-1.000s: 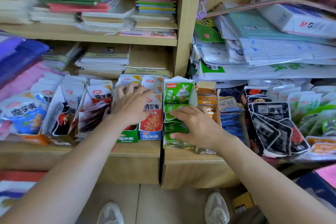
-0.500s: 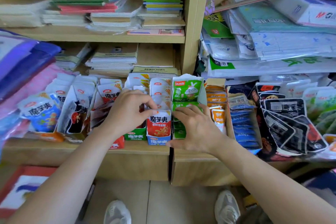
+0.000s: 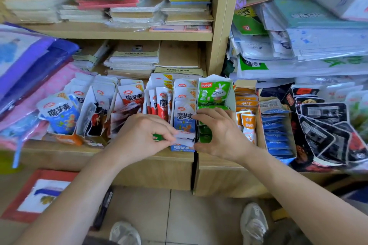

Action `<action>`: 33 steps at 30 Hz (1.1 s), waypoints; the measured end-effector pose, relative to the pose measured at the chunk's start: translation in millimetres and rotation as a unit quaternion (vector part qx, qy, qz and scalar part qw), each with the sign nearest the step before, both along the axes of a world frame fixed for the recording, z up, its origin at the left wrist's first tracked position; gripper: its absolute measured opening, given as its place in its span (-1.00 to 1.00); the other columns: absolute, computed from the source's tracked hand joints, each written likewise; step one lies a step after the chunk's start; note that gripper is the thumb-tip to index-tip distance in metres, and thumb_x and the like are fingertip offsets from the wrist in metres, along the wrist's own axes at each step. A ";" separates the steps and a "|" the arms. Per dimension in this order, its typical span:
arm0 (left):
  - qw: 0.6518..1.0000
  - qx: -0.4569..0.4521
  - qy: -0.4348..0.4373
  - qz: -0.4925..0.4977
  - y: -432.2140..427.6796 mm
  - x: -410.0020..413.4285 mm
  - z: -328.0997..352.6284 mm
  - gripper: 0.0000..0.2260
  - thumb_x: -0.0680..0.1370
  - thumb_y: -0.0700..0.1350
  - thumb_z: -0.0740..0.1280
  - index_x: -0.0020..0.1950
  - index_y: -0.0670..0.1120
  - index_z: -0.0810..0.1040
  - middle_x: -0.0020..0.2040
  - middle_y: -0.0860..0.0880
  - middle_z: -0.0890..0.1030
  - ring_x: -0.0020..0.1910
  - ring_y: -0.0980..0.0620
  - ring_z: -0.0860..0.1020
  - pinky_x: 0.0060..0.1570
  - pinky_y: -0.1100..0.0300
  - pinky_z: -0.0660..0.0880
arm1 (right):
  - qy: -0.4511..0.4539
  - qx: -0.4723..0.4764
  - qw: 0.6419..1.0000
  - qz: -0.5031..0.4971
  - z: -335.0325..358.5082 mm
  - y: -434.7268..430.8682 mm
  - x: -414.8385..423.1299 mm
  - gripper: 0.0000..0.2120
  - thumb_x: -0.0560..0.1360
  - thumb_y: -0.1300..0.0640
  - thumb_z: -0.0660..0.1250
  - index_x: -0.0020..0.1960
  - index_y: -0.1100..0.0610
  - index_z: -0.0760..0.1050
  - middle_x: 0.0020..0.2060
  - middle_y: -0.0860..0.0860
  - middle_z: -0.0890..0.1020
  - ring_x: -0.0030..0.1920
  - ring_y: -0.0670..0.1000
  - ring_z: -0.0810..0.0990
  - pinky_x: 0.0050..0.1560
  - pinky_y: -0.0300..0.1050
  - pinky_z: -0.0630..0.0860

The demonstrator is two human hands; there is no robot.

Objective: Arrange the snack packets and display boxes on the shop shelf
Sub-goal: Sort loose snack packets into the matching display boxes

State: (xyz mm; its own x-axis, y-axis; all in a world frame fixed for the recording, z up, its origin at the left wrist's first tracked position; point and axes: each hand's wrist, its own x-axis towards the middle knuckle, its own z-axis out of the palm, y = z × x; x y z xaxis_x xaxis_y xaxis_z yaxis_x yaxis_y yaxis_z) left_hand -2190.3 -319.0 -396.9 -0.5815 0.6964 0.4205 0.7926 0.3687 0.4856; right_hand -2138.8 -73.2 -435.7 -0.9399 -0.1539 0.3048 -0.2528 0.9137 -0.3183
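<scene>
Step in hand: squaring blue konjac packets inside blue display box; box seated at front edge of wooden shelf, just left of the joint between two shelf units; packets upright, overlapped front to back, foremost ones lower and partly hidden by fingers. Judged partway through the task: neighbouring rows already boxed, several at far left loose and leaning.

Left hand: fingers curled tight; thumb and forefinger tips closed narrow on the white lower edge of a front packet; green-fronted box just visible beneath the curled fingers.

Right hand: forefinger and thumb spread wide in a C; forefinger laid against the upper right corner of the tallest front packet; thumb against the lower right corner of the box front; row held between the two; remaining fingers loosely curved over green rabbit packets in the adjoining box.

Next move, as a judgement: seat the pinched packet down behind the box lip; use the right hand as a side stop to prevent spill onto the green row; press lightly to avoid creasing slippery wrappers; then align the box front with its neighbours.

Surroundings: red konjac packets touching on the left; orange packets beyond the green box; stacked notebooks behind.
</scene>
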 end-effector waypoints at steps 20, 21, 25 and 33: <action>0.944 0.268 -0.141 0.130 42.1 -42.4 11.3 -0.87 0.46 -0.20 0.55 -0.13 0.03 0.69 -0.22 0.06 0.72 -0.22 0.07 0.69 -0.18 0.17 0.59 | -0.075 -0.284 0.956 -0.001 26.4 -13.3 -50.4 -0.41 0.30 0.10 0.64 0.28 0.08 0.53 0.03 -0.08 0.70 0.01 -0.17 0.64 0.06 -0.16 0.60; 0.944 0.267 -0.149 0.122 41.5 -42.0 12.1 -0.85 0.45 -0.20 0.56 -0.14 0.05 0.69 -0.21 0.06 0.72 -0.21 0.08 0.69 -0.18 0.21 0.58 | -0.080 -0.292 0.953 0.000 24.9 -12.4 -51.9 -0.42 0.31 0.11 0.64 0.27 0.08 0.53 0.02 -0.07 0.70 0.03 -0.14 0.65 0.08 -0.12 0.61; 0.938 0.267 -0.181 0.124 34.9 -41.7 14.5 -0.81 0.46 -0.20 0.55 -0.02 0.05 0.68 -0.10 0.11 0.73 -0.09 0.15 0.69 -0.08 0.29 0.56 | -0.095 -0.354 0.930 0.013 21.9 -11.8 -52.9 -0.48 0.35 0.22 0.61 0.26 0.14 0.54 0.04 -0.05 0.71 0.06 -0.12 0.66 0.04 -0.19 0.61; 0.962 0.120 -0.194 0.151 31.5 -24.5 -12.9 -0.42 0.43 -0.12 0.57 0.43 0.04 0.50 0.16 0.10 0.65 0.00 0.20 0.64 -0.02 0.27 0.60 | -0.091 -0.563 0.822 -0.006 29.7 -6.8 -51.0 -0.64 0.45 0.34 0.47 0.23 0.30 0.51 0.05 0.13 0.70 0.04 0.02 0.69 -0.03 -0.13 0.62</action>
